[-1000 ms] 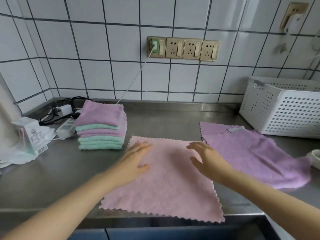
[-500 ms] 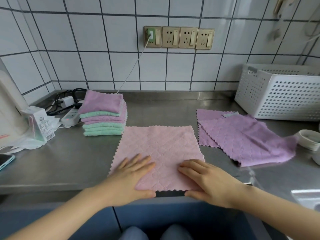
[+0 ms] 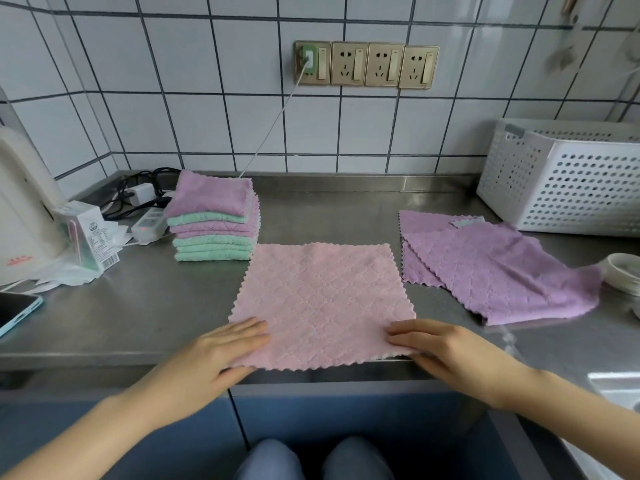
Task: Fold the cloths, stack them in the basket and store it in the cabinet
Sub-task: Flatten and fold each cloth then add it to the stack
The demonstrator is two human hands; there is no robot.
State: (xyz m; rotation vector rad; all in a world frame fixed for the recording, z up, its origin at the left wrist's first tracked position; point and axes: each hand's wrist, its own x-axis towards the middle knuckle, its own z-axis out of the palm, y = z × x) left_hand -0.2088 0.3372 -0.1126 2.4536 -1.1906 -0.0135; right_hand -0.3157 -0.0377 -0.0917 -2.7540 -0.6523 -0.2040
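Both flat, unclenched, the left hand [image 3: 221,351] and right hand [image 3: 446,351] press the near corners of a soft, limp pink cloth [image 3: 322,303], likely best lifted there.

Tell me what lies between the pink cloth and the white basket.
The loose purple cloths lie spread on the counter between the pink cloth and the basket. Nothing tall stands there; a lifted cloth should pass over.

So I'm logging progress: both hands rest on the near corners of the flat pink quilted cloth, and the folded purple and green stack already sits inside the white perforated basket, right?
Not quite. The head view shows the left hand and right hand at the near corners of the flat pink quilted cloth, but the folded purple and green stack sits on the steel counter at the far left, apart from the white perforated basket.
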